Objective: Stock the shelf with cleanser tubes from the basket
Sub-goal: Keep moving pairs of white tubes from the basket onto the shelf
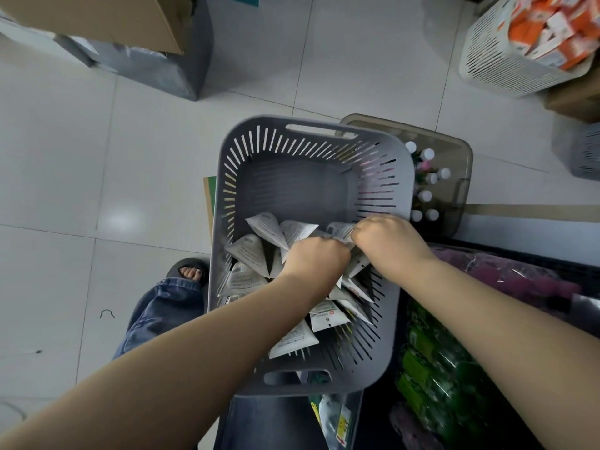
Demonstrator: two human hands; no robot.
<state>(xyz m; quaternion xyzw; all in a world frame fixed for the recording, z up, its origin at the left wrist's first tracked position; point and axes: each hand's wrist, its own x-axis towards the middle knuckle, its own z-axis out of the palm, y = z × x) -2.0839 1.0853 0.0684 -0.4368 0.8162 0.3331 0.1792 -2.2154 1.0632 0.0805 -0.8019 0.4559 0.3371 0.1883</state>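
A grey slotted plastic basket (259, 147) sits in the middle of the view. Several white cleanser tubes (250, 251) with printed text lie piled in its near half; its far half shows bare floor. My left hand (315, 258) reaches into the pile with curled fingers closed round tubes. My right hand (389, 238) is right beside it, fingers curled on a white tube (341, 229) at the basket's right wall. The fingertips of both hands are hidden among the tubes. No shelf is in view.
A translucent brown bin (461, 177) with white-capped bottles stands behind the basket's right corner. Green and purple packets (431, 358) lie at the lower right. A white basket (496, 56) of orange boxes sits top right, a cardboard box (107, 17) top left. White floor tiles stretch to the left.
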